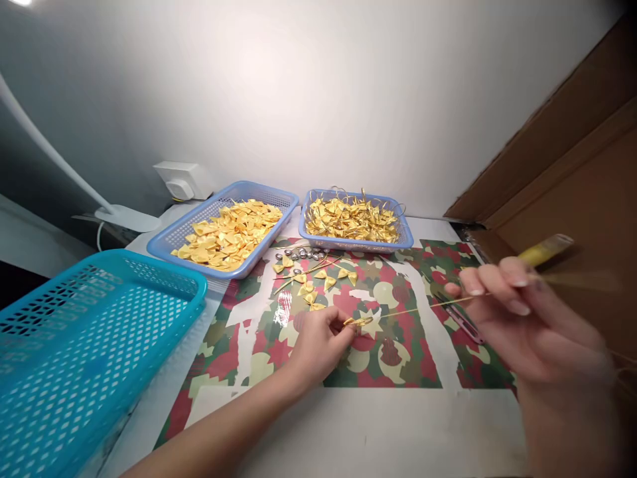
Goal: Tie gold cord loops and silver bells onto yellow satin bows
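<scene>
Right hand [535, 318] holds gold thread [415, 310] running toward left hand [321, 342].

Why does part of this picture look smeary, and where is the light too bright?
In the head view, the right hand and the yellow tube by it are blurred, probably by motion, while the left hand looks sharper; also in the head view, glow washes out the wall, and a small glare patch shines on the patterned sheet.
</scene>
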Tool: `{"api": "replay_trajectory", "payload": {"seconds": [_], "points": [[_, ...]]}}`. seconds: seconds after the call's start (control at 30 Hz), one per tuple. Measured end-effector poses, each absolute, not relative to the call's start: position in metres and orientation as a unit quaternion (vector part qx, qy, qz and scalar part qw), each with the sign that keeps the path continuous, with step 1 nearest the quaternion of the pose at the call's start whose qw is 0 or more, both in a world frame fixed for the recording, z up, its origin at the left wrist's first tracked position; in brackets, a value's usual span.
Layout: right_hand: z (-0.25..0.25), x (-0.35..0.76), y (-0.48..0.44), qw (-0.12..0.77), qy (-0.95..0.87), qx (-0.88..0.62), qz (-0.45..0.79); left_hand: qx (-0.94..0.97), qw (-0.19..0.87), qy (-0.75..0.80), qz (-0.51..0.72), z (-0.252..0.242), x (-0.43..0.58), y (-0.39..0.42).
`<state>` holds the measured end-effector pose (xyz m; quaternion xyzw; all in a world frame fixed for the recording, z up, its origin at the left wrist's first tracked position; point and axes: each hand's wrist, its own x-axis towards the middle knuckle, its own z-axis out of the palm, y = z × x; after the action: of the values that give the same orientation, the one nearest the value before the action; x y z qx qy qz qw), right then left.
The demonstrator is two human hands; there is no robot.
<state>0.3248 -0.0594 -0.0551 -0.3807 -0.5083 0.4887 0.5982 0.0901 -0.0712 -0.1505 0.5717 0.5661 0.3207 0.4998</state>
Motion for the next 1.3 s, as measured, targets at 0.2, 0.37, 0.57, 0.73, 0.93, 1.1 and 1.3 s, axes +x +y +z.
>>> {"api": "replay_trajectory", "payload": {"seconds": [0.2,0.37,0.57,0.73,0.93,1.1,1.3], "points": [[-0.022,0.337,-0.057,0.647,-0.484,-0.404,0.429,0.672,0.437,0.495,0.334,-0.152,0.087,-0.071],[-0.002,0.331,-0.042,0.638,-0.501,-0.402,0.425,0.769,0.356,0.428,0.315,-0.153,0.089,-0.074],[0.015,0.315,-0.042,0.617,-0.51,-0.405,0.442,0.763,0.36,0.444,0.303,-0.148,0.087,-0.073],[0.026,0.297,-0.056,0.636,-0.486,-0.395,0.451,0.692,0.465,0.474,0.282,-0.144,0.084,-0.071],[0.029,0.293,-0.031,0.64,-0.491,-0.406,0.43,0.682,0.504,0.441,0.294,-0.142,0.082,-0.074],[0.026,0.293,-0.011,0.637,-0.48,-0.423,0.43,0.651,0.506,0.484,0.293,-0.143,0.079,-0.07],[0.025,0.277,-0.061,0.665,-0.481,-0.359,0.445,0.531,0.574,0.496,0.377,-0.15,0.078,-0.061]]}}
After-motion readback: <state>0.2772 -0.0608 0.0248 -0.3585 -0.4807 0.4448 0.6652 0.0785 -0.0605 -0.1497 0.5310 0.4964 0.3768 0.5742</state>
